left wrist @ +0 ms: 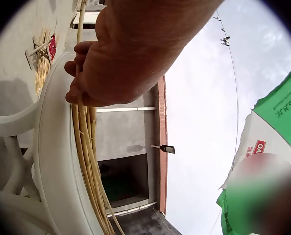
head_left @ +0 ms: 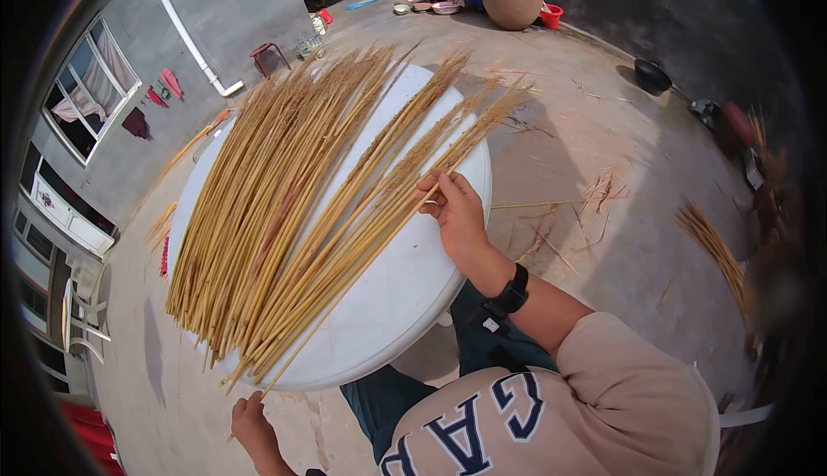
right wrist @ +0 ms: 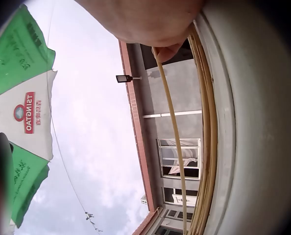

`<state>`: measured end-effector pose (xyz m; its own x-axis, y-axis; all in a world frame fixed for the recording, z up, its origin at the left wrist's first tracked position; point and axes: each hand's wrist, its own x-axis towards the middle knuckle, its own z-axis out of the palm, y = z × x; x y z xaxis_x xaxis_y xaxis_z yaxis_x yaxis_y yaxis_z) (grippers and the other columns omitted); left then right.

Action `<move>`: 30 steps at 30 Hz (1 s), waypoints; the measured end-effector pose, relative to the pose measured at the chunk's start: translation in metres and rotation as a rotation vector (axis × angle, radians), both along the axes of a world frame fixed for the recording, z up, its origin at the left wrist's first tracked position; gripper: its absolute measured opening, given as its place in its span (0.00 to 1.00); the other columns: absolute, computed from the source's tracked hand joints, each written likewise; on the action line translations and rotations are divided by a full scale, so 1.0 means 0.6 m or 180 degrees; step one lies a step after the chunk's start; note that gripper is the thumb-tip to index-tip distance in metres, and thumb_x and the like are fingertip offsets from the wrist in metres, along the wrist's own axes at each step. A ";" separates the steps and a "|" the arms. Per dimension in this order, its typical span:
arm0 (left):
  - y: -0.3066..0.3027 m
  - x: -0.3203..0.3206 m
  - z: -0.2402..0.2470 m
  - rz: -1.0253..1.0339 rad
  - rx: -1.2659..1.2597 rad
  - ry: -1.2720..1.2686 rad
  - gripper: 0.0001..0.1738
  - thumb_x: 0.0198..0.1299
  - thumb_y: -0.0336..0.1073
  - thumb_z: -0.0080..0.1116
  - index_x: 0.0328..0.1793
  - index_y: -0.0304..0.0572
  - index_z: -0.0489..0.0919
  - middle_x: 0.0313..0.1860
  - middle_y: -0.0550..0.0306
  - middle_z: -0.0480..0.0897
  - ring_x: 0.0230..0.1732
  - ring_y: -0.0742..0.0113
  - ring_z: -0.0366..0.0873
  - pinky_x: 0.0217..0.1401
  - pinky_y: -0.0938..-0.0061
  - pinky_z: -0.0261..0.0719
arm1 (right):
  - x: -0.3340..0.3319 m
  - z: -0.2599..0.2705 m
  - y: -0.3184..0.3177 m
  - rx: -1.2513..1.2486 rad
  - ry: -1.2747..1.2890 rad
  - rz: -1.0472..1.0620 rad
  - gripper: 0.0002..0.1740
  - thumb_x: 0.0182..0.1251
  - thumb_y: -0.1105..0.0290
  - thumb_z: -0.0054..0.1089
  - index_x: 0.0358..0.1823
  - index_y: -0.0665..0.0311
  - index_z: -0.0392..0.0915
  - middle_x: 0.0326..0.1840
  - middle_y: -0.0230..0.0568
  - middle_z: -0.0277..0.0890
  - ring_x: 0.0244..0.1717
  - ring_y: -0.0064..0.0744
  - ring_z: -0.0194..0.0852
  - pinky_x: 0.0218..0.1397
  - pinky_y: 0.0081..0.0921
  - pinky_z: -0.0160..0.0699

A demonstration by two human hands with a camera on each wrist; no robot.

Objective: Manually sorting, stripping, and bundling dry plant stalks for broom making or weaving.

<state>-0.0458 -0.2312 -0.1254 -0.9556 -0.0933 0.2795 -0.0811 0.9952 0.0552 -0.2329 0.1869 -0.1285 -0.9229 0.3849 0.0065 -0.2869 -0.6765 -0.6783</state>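
A single long, dry tan stalk (right wrist: 173,112) stretches between both hands along the near side of a white round table (head_left: 392,308). My left hand (head_left: 253,425) pinches its bare lower end just beyond the table's edge. Farther up, near the feathery seed heads, my right hand (head_left: 457,213) grips it between thumb and fingers. Beside it on the tabletop lies a wide layer of similar stalks (head_left: 245,217), seed heads pointing away. A looser, narrower group of stalks (head_left: 345,217) lies nearest the held one. In the left wrist view, the left fingers (left wrist: 77,95) close round the stalk above the table rim.
Broken straw (head_left: 603,187) litters the concrete ground on the right, with another stalk bundle (head_left: 713,252) farther out. A large clay pot (head_left: 512,2) and a red bucket (head_left: 551,17) stand at the back. A white chair (head_left: 84,312) is at the left.
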 end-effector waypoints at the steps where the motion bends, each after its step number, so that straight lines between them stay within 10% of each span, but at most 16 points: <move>1: -0.008 -0.004 -0.007 0.0124 0.0115 -0.0009 0.16 0.44 0.20 0.59 0.41 0.40 0.80 0.30 0.52 0.73 0.35 0.54 0.72 0.35 0.62 0.71 | -0.003 -0.006 0.005 0.0003 0.0003 -0.0041 0.11 0.72 0.66 0.45 0.44 0.66 0.71 0.34 0.41 0.77 0.35 0.26 0.75 0.36 0.20 0.77; 8: 0.128 -0.053 0.012 -0.0683 0.0113 0.1138 0.23 0.48 0.25 0.61 0.54 0.39 0.76 0.56 0.47 0.72 0.54 0.44 0.66 0.55 0.56 0.66 | 0.002 -0.027 -0.001 0.0094 -0.0007 0.0429 0.10 0.71 0.66 0.48 0.38 0.67 0.70 0.35 0.43 0.77 0.34 0.27 0.78 0.37 0.21 0.82; 17: 0.215 -0.138 -0.018 -0.1675 0.0530 0.1443 0.12 0.49 0.21 0.56 0.41 0.36 0.79 0.29 0.51 0.78 0.32 0.52 0.75 0.34 0.65 0.73 | 0.032 -0.002 0.020 0.0506 -0.0099 0.0649 0.11 0.70 0.65 0.49 0.38 0.66 0.73 0.34 0.44 0.79 0.34 0.28 0.80 0.37 0.21 0.82; 30: 0.206 -0.134 -0.033 -0.1177 0.1213 0.1321 0.05 0.53 0.21 0.52 0.36 0.34 0.77 0.31 0.47 0.76 0.34 0.50 0.72 0.37 0.65 0.71 | 0.003 0.021 0.107 0.0578 -0.0090 0.0009 0.09 0.70 0.67 0.50 0.34 0.63 0.73 0.31 0.40 0.80 0.32 0.25 0.80 0.32 0.17 0.79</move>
